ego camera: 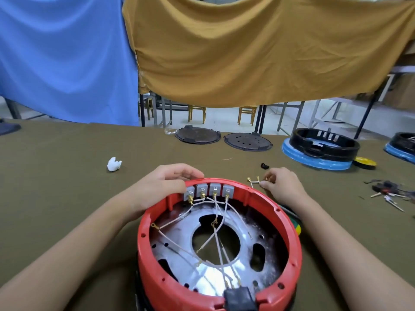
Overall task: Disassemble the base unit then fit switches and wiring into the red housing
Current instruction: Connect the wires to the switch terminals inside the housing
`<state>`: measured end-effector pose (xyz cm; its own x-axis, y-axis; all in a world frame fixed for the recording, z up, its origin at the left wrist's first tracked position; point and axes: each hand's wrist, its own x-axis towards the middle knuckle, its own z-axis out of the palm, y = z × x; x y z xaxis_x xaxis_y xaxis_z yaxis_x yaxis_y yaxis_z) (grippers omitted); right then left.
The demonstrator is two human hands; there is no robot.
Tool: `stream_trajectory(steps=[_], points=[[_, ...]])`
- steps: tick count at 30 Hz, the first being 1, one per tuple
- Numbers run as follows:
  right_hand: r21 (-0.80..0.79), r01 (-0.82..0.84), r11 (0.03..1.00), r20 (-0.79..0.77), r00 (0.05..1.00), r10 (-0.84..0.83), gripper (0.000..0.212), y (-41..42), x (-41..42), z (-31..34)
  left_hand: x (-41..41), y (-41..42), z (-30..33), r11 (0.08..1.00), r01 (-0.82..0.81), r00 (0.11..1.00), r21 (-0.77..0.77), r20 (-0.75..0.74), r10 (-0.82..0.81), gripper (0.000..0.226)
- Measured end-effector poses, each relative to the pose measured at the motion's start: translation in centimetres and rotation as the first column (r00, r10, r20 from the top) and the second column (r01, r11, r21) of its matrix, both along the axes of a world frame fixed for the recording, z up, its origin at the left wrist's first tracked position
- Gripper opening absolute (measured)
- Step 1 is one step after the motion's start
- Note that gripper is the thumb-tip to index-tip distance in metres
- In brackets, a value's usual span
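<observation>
Bracing the far-left rim of the red housing [215, 261], the left hand [166, 187] rests curled fingers at the leftmost of four grey switches [208, 191]; whether it grips one cannot be told. Housing: centre, open side up, white wires [215, 232] trailing inward. Right hand [281, 187]: just beyond the right rim, pinching a loose wire lead [254, 181] on the table [67, 167]; nearer hand; lead runs leftward toward the switches.
</observation>
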<state>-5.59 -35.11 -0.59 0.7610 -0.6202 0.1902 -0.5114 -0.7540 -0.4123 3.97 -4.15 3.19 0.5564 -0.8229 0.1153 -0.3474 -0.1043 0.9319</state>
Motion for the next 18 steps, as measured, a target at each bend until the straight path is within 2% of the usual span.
stream_trajectory(steps=[3, 4, 7, 9, 14, 16, 18], points=[[-0.002, -0.043, 0.999, 0.144, 0.989, 0.043, 0.016, -0.3, -0.2, -0.1, 0.0, 0.0, -0.1, 1.0, 0.002, 1.0, -0.001, -0.011, -0.002, 0.039], [0.023, -0.041, 0.999, 0.237, 0.971, 0.035, 0.016, -0.3, -0.3, 0.1, 0.0, 0.0, 0.0, 1.0, 0.001, 1.0, -0.002, -0.016, -0.001, 0.039], [0.201, -0.085, 0.976, 0.548, 0.835, -0.04, 0.016, 0.1, -0.8, 1.9, -0.2, 0.1, 0.1, 1.0, -0.002, 1.0, -0.006, -0.01, 0.002, 0.037], [0.309, -0.206, 0.928, 0.656, 0.753, -0.051, 0.015, 1.4, -1.3, 3.3, -0.2, 0.1, 0.2, 1.0, -0.004, 1.0, -0.008, 0.02, 0.005, 0.034], [0.353, -0.46, 0.815, 0.774, 0.633, 0.022, 0.008, 6.1, -2.6, 5.9, -0.7, 0.2, 1.0, 0.993, -0.082, 0.987, -0.085, 0.134, 0.093, 0.022], [0.301, -0.522, 0.798, 0.794, 0.601, 0.093, 0.009, 7.7, -3.3, 6.7, -0.9, 0.2, 1.4, 0.975, -0.135, 0.981, -0.176, 0.116, 0.157, 0.025], [0.208, -0.547, 0.811, 0.766, 0.607, 0.213, 0.011, 9.2, -3.7, 7.0, -1.1, 0.3, 1.9, 0.949, -0.157, 0.976, -0.274, 0.103, 0.192, 0.032]])
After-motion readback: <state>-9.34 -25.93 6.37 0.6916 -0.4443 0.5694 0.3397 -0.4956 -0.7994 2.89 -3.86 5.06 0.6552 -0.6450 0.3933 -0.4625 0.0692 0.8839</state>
